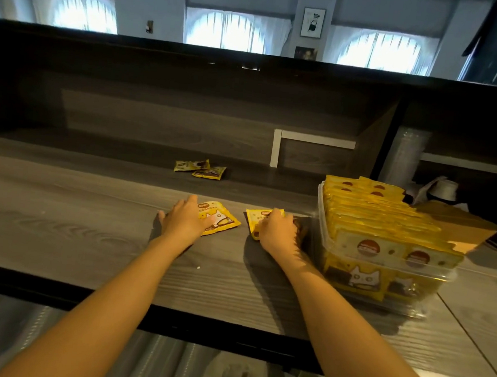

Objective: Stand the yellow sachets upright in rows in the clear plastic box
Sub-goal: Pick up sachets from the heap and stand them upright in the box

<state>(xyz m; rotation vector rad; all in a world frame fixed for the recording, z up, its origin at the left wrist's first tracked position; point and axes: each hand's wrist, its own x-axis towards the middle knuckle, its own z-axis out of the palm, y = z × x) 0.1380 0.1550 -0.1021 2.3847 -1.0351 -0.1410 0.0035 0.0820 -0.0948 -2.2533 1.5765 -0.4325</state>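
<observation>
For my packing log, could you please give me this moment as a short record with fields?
box: clear box at right on the counter, nearly full of upright sachets in rows
left hand: left hand flat on a loose sachet
right hand: right hand on another sachet beside the box
spare: two more sachets lie flat farther back
lifted: none yet

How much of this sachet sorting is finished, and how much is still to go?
Mostly done: the clear box already holds packed rows of upright yellow sachets. In hand: the left hand and right hand each rest on a flat sachet on the counter. Left: those, plus two loose sachets farther back.
</observation>
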